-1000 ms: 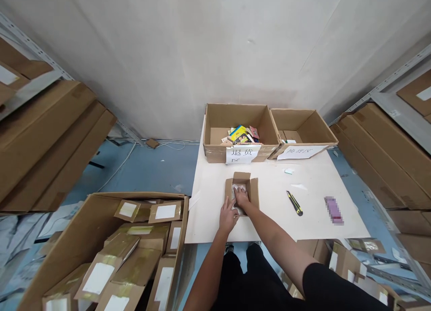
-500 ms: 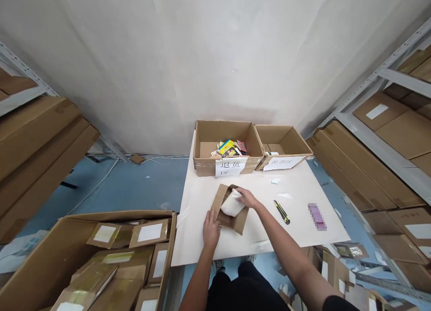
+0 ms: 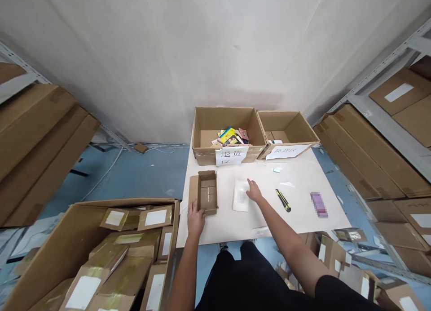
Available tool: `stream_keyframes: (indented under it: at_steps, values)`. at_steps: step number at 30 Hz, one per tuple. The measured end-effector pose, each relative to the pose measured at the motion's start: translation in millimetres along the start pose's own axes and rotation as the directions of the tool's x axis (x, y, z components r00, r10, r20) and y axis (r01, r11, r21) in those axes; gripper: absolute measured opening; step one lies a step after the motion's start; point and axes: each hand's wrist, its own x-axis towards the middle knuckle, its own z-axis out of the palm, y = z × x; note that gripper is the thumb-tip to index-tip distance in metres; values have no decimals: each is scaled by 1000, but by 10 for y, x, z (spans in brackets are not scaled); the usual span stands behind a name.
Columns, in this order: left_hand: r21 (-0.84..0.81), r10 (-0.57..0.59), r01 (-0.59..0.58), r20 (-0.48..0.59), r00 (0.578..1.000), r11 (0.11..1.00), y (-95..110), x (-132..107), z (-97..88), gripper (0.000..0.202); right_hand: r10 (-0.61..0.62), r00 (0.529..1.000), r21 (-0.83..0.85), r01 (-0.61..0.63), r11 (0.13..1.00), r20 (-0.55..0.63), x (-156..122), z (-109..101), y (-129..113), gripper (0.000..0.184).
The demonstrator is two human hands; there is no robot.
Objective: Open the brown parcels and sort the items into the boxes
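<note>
My left hand point(image 3: 195, 219) is closed on the near left corner of a small open cardboard box point(image 3: 208, 192), which stands at the left of the white table. The box's inside shows bare cardboard, and one flap is folded outward on its left. To the right of it, a white wrapped packet point(image 3: 240, 198) lies flat on the tabletop; its contents are hidden. My right hand point(image 3: 255, 192) is at the packet's upper right edge, with finger and thumb apart. A yellow and black utility knife point(image 3: 283, 200) lies to the right of that hand.
Two larger cartons with paper signs, a left one point(image 3: 205, 156) with colourful small packs and a right one point(image 3: 303, 140), stand along the back. A pixelated purple item point(image 3: 318, 205) lies at right. A big carton point(image 3: 43, 257) of parcels stands left. Shelves flank both sides.
The white packet has come out of the small box and now lies on the table. My left hand has moved the box leftward and set it down upright.
</note>
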Motion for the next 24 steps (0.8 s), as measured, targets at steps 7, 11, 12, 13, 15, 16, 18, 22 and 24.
stream_keyframes:
  at_steps: [7, 11, 12, 13, 15, 16, 18, 22, 24]
  values:
    - [-142, 48, -85, -241, 969, 986, 444, -19, -114, 44, -48, 976, -102, 71, 992, 211, -437, 1083, -66, 87]
    - [-206, 181, -250, -301, 936, 946, 938, 66, -101, 46, -80, 961, -130, 117, 985, 264, -455, 1412, -83, 90]
    - [-220, 216, -284, -287, 933, 933, 1035, 84, -75, 47, -82, 963, -112, 114, 987, 255, -433, 1440, -72, 90]
    - [-235, 240, -305, -270, 932, 923, 1113, 97, -40, 47, -90, 964, -85, 114, 990, 249, -406, 1448, -53, 91]
    - [-258, 256, -314, -235, 938, 914, 1210, 107, 49, 46, -138, 966, -4, 143, 990, 219, -356, 1414, 10, 92]
    - [-268, 256, -309, -215, 942, 913, 1234, 107, 100, 45, -183, 966, 44, 178, 983, 180, -341, 1381, 56, 93]
    - [-284, 254, -295, -171, 952, 912, 1254, 102, 213, 43, -295, 954, 131, 286, 949, 54, -349, 1301, 173, 94]
    - [-308, 242, -249, -61, 968, 918, 1286, 104, 451, 40, -428, 894, 194, 447, 873, -132, -487, 1135, 428, 97]
    - [-306, 225, -211, 10, 974, 928, 1309, 115, 564, 39, -409, 900, 196, 433, 880, -150, -563, 1048, 516, 98]
